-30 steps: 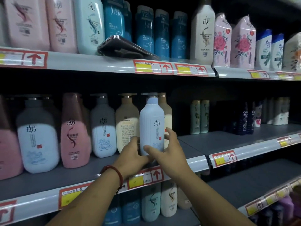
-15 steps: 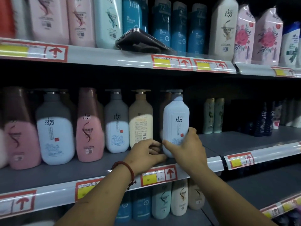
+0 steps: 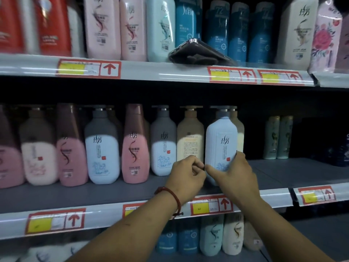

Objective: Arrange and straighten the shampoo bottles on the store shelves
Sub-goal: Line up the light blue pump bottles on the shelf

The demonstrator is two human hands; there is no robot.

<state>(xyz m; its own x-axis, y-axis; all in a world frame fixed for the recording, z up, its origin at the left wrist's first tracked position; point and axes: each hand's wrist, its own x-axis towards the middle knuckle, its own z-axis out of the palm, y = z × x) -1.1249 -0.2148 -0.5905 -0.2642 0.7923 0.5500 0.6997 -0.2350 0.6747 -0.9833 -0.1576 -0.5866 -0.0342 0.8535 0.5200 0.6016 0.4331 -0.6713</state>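
Observation:
A pale blue pump shampoo bottle point(image 3: 221, 137) stands upright near the front of the middle shelf point(image 3: 113, 193), ahead of the row. My right hand point(image 3: 234, 176) grips its lower part, thumb on the front and fingers round the right side. My left hand point(image 3: 187, 174), with a red cord on the wrist, is curled just left of that bottle and holds nothing. It sits in front of a beige bottle point(image 3: 189, 135) that shows its back label. Further left stands a row of blue, pink and white bottles point(image 3: 102, 146).
A dark phone-like object point(image 3: 196, 52) lies at the front of the upper shelf, before blue bottles. Two green bottles point(image 3: 277, 137) stand far back to the right, with bare shelf in front. More bottles point(image 3: 211, 237) fill the shelf below. Price rails edge each shelf.
My left hand has come off the pale blue bottle and curled beside it. My right hand keeps its grip. The view has swung left, showing more of the row.

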